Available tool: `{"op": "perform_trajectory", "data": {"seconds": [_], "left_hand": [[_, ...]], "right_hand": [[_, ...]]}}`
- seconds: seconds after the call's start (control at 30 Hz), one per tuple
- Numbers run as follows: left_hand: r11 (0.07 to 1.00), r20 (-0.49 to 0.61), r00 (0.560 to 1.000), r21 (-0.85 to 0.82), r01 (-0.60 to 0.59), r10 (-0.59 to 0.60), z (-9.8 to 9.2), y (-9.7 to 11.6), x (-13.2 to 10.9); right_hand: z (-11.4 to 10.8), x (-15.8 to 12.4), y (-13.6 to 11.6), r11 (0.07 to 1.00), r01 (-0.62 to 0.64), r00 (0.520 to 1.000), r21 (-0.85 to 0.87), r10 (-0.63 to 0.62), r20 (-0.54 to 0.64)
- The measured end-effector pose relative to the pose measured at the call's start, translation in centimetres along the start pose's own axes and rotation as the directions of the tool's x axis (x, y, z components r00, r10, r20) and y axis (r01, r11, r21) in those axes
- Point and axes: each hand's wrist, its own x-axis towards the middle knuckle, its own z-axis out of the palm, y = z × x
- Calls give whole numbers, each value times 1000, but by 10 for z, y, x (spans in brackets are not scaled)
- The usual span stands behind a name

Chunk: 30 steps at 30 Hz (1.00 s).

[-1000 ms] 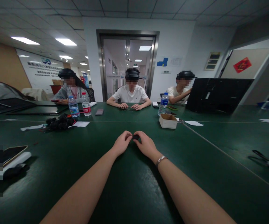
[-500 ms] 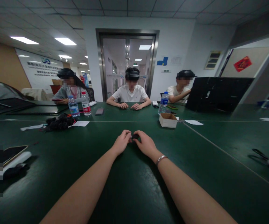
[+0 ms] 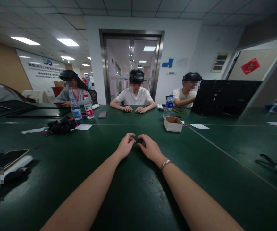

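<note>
Just above the green tabletop, a small black object (image 3: 139, 141) with a pale, silvery left end sits between my two hands. It is too small to tell its kind. My right hand (image 3: 151, 148) has its thumb and curled fingers closed on the black part. From the other side, my left hand (image 3: 125, 146) pinches at the silvery end, its thumb against it and its index finger arched slightly above. The far side of the object and some fingertips are hidden.
The green table (image 3: 119, 199) stretches all round. Ahead stand an open cardboard box (image 3: 173, 125), a blue-capped bottle (image 3: 168, 106) and a red-capped bottle (image 3: 88, 108). A black tangled bundle (image 3: 62, 125) lies left, a phone (image 3: 15, 158) nearer. Several people sit opposite, beside a black monitor (image 3: 223, 96).
My left index finger has lifted a little from the thumb, showing more of the silvery end. My right hand stays about where it was. The person at the far right has lowered an arm.
</note>
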Motion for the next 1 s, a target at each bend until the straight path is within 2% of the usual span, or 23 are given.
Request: {"op": "perform_trajectory", "data": {"seconds": [0.07, 0.23, 0.5, 0.77, 0.93, 1.0], "left_hand": [[999, -6, 1000, -30, 18, -18, 0, 0, 0], [996, 69, 998, -92, 5, 1, 2, -5, 1], [990, 48, 999, -139, 32, -25, 4, -7, 2], [998, 37, 998, 50, 42, -44, 1, 0, -2], [999, 53, 998, -8, 37, -36, 2, 1, -2], [999, 67, 997, 17, 32, -33, 1, 1, -2]], "right_hand": [[-1, 0, 0, 1000, -3, 1000, 1, 3, 3], [-1, 0, -1, 1000, 3, 1000, 23, -4, 2], [0, 0, 0, 999, 20, 1000, 42, -20, -3], [2, 1, 1, 998, 19, 1000, 52, -18, -20], [1, 1, 2, 998, 9, 999, 61, -7, -40], [1, 0, 2, 998, 5, 999, 60, -3, -40]]}}
